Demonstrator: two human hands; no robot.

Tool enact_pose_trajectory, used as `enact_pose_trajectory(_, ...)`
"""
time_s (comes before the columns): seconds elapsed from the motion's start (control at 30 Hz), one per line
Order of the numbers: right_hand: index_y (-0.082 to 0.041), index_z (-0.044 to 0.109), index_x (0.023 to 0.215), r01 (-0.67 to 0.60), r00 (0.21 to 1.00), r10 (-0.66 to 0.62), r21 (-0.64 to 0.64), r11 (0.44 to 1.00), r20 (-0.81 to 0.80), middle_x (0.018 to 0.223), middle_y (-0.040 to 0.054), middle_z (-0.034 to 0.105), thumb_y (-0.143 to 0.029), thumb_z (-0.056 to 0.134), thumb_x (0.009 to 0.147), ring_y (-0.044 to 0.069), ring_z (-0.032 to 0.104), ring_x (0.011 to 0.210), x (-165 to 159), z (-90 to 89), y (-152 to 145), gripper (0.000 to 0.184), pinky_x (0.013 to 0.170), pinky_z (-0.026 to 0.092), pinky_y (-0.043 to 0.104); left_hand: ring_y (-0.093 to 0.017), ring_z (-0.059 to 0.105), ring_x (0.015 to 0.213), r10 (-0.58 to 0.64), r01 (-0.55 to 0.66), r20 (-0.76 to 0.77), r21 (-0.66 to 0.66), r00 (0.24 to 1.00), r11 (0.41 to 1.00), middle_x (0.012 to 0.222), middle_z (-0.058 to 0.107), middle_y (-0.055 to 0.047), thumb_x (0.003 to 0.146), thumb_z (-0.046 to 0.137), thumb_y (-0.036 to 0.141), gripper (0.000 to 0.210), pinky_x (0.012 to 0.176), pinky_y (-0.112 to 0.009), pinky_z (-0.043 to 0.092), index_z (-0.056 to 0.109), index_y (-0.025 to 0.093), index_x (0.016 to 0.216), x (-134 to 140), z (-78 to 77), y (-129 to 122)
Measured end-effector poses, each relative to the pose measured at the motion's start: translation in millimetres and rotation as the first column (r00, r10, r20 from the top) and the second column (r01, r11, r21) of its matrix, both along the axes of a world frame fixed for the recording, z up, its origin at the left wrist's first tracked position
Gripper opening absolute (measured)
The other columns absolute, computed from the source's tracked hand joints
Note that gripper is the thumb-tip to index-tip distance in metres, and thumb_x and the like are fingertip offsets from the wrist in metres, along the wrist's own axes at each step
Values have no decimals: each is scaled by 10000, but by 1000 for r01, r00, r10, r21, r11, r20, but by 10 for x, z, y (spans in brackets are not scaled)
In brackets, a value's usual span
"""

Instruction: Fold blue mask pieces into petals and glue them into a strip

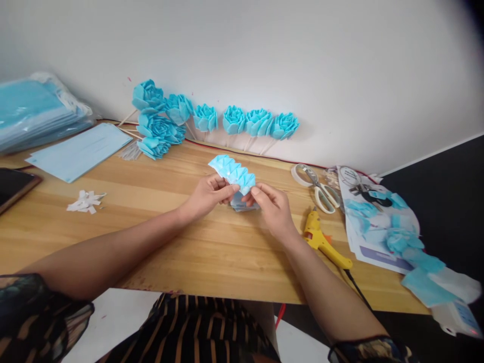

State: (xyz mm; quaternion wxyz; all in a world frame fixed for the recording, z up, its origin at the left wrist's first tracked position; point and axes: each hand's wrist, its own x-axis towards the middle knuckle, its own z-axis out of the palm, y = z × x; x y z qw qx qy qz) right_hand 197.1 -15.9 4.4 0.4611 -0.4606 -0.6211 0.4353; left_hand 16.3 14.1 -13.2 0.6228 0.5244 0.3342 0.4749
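Between my hands, a strip of light-blue fabric folded into pointed petals (pixel 233 170) is held above the wooden table. My left hand (pixel 212 194) is closed on its lower edge, thumb on the near side. At the strip's right end, my right hand (pixel 273 204) pinches the tip between thumb and fingers. Under the strip, partly hidden by it and my fingers, lies a small stack of light-blue pieces (pixel 244 204). Finished blue fabric flowers on sticks (pixel 259 122) lean against the wall beyond.
A yellow glue gun (pixel 321 242) lies beside my right forearm, with scissors (pixel 325 196) and a tape roll (pixel 302 175) behind it. Blue scraps cover papers (pixel 368 247) at right. White strips (pixel 86 201), blue sheets (pixel 81 151), a bagged stack (pixel 36 111) and a dark phone-like device (pixel 15 187) are left.
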Motion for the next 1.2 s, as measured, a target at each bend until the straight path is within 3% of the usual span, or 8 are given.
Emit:
enact_pose_trajectory(0.13, -204, 733, 932, -52, 994, 55, 27, 998, -91, 803, 19, 718, -501, 554, 947, 152, 630, 713, 20, -34, 15, 346, 686, 522, 289, -76, 500, 501, 15, -15, -1, -6, 1000, 1000, 571, 599, 24, 702, 822, 446, 380, 518, -216, 423, 576, 156, 703, -9, -12, 18)
enact_pose_trajectory(0.3, -240, 736, 1065, 63, 991, -62, 8, 998, -115, 935, 15, 742, -496, 660, 879, 152, 644, 768, 16, -37, 48, 326, 704, 544, 286, -81, 503, 534, -57, 58, -53, 25, 997, 998, 590, 595, 28, 711, 821, 412, 337, 538, -218, 416, 609, 150, 719, 6, -32, 9)
enact_pose_trajectory(0.47, -210, 724, 866, 91, 990, -89, 9, 996, -109, 781, 0, 702, -483, 724, 822, 134, 612, 717, 3, -28, 46, 277, 676, 509, 259, -130, 579, 658, -92, 103, -125, 79, 988, 992, 672, 644, -7, 714, 826, 404, 315, 604, -245, 439, 647, 147, 743, 26, -102, 2)
enact_pose_trajectory(0.6, -197, 690, 799, 198, 978, -193, 58, 979, -80, 716, -12, 651, -444, 708, 832, 116, 547, 641, 29, -29, 51, 250, 606, 461, 240, -110, 542, 607, -98, 118, -164, 118, 982, 986, 637, 616, 1, 765, 785, 414, 306, 589, -239, 420, 650, 146, 708, 2, -74, 7)
enact_pose_trajectory(0.73, -201, 683, 825, 289, 953, -279, 71, 955, -118, 709, -16, 608, -449, 673, 857, 114, 506, 624, 63, -9, 73, 250, 580, 434, 237, -81, 438, 504, 21, -6, -132, 113, 991, 994, 531, 533, 30, 819, 730, 454, 351, 518, -219, 353, 611, 157, 674, -52, 18, 37)
enact_pose_trajectory(0.83, -201, 682, 797, 263, 961, -256, 66, 962, -106, 679, -22, 576, -463, 665, 865, 111, 472, 605, 57, -3, 70, 271, 560, 408, 235, -83, 450, 509, 123, -112, -87, 121, 989, 986, 538, 539, 14, 877, 668, 492, 398, 521, -218, 371, 614, 152, 678, -90, 64, 76)
enact_pose_trajectory(1.07, -190, 708, 804, 114, 992, -110, 55, 992, -66, 705, -13, 626, -452, 661, 871, 115, 519, 639, 9, -20, 36, 274, 607, 436, 238, -146, 636, 728, 54, -57, 62, 43, 997, 997, 873, 673, -36, 907, 645, 477, 424, 607, -249, 500, 627, 174, 1204, -166, 71, 176)
enact_pose_trajectory(1.2, -183, 695, 782, 92, 995, -89, 56, 994, -51, 681, -15, 615, -468, 664, 862, 115, 511, 628, 11, -8, 47, 298, 598, 432, 239, -153, 649, 799, 2, 0, 52, -25, 999, 1000, 924, 689, -42, 867, 706, 429, 445, 655, -251, 516, 630, 182, 1229, -199, 97, 217)
